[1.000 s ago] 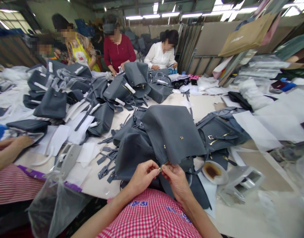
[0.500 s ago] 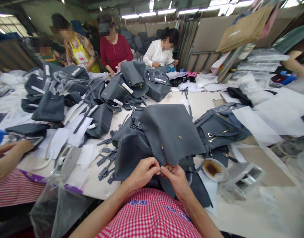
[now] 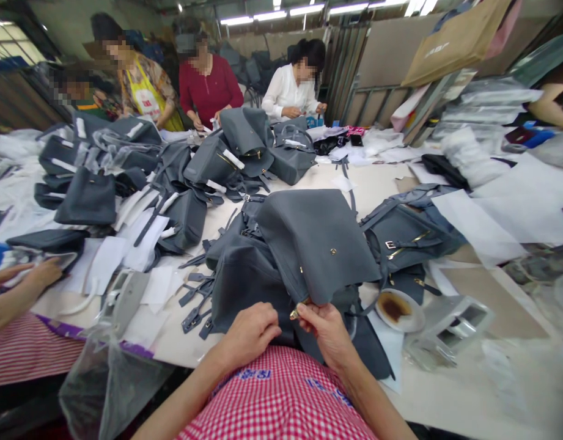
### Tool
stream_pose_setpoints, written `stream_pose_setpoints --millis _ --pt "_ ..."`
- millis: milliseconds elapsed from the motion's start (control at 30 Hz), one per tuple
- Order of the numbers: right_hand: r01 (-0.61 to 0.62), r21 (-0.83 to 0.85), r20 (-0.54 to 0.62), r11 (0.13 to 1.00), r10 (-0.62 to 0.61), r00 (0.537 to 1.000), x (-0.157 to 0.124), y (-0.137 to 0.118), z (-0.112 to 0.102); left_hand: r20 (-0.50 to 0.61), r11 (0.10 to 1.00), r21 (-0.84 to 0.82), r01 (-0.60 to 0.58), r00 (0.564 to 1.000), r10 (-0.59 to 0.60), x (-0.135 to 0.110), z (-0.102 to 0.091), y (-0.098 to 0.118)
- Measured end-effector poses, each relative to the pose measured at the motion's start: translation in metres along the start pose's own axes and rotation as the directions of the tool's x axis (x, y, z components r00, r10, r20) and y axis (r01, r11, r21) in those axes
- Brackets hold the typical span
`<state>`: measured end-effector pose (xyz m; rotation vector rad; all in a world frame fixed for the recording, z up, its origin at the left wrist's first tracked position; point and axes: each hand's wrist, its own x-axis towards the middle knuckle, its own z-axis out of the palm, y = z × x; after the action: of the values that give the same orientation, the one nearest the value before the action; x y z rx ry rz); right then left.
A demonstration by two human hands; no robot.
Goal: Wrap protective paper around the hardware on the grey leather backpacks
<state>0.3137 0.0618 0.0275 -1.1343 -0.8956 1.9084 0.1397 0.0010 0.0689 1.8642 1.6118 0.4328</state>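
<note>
A dark grey leather-look bag point(image 3: 315, 235) lies in front of me, its broad flap up and a gold stud on it. My right hand point(image 3: 326, 324) is closed at the flap's lower edge, thumb and fingers pinching a small gold metal fitting point(image 3: 294, 313). To its left, my left hand point(image 3: 252, 330) is closed with curled fingers, apart from the fitting, low against the bag's front. Its fingertips are hidden, so I cannot see whether they hold anything. Several grey straps with buckles point(image 3: 198, 302) lie left of the bag.
Grey bags point(image 3: 88, 195) are heaped at the left and back. Right of me are another buckled bag point(image 3: 400, 238), a dish with brown residue point(image 3: 412, 324) and a plastic-wrapped tape dispenser point(image 3: 450, 336). A co-worker's hand point(image 3: 45, 275) is at the left; people stand across the table.
My left hand has moved away from the right hand, down and to the left. The right hand stays at the flap edge, and the gold fitting now shows in its pinch.
</note>
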Motion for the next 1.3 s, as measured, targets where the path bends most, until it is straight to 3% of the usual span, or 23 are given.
stream_pose_setpoints --millis 100,200,367,500,600,700,800,900,967,1100,1233,1300 --pt "-0.034 0.048 -0.015 0.998 0.035 0.999 -0.002 -0.004 0.005 -0.070 0.996 -0.089 0.023 0.997 -0.030 0.001 0.002 0.009" --pt "-0.047 0.080 -0.015 0.996 0.048 0.999 -0.005 -0.008 0.009 -0.018 0.991 -0.104 0.086 0.996 -0.088 0.002 0.000 0.018" --pt "-0.011 0.048 -0.019 0.999 0.012 1.000 -0.010 -0.009 0.009 -0.001 0.998 -0.052 0.017 1.000 -0.018 -0.008 -0.014 0.015" --pt "0.034 -0.052 -0.041 0.998 -0.036 0.998 -0.007 -0.006 0.010 -0.145 0.990 0.017 0.142 0.980 -0.138 -0.023 -0.023 -0.003" --pt "0.052 -0.156 -0.059 0.986 -0.062 0.996 -0.002 -0.003 0.014 -0.294 0.992 0.129 0.007 0.955 0.031 -0.023 -0.020 -0.011" --pt "0.079 -0.229 -0.079 0.970 -0.100 0.992 0.002 0.000 0.020 -0.360 0.970 0.227 -0.081 0.919 0.161 -0.006 -0.009 0.002" --pt "0.157 -0.220 -0.030 0.963 -0.167 0.985 0.004 -0.001 0.027 -0.386 0.928 0.356 -0.109 0.887 0.253 0.023 0.002 0.033" --pt "0.233 -0.200 -0.001 0.952 -0.238 0.971 0.001 -0.006 0.031 -0.393 0.875 0.476 -0.089 0.869 0.302 0.050 0.007 0.058" --pt "0.246 -0.199 -0.007 0.948 -0.253 0.968 -0.001 -0.008 0.031 -0.393 0.852 0.522 -0.052 0.871 0.294 0.063 0.005 0.062" --pt "0.211 -0.215 -0.029 0.954 -0.222 0.975 0.000 -0.001 0.028 -0.305 0.776 0.625 -0.087 0.888 0.345 0.070 -0.005 0.049" --pt "0.205 -0.159 -0.012 0.966 -0.210 0.978 0.007 0.014 0.033 -0.001 0.652 0.693 -0.308 0.903 0.429 0.063 -0.021 0.031" --pt "0.231 -0.127 0.048 0.965 -0.226 0.973 0.010 0.019 0.038 0.078 0.638 0.688 -0.346 0.909 0.409 0.060 -0.027 0.026"
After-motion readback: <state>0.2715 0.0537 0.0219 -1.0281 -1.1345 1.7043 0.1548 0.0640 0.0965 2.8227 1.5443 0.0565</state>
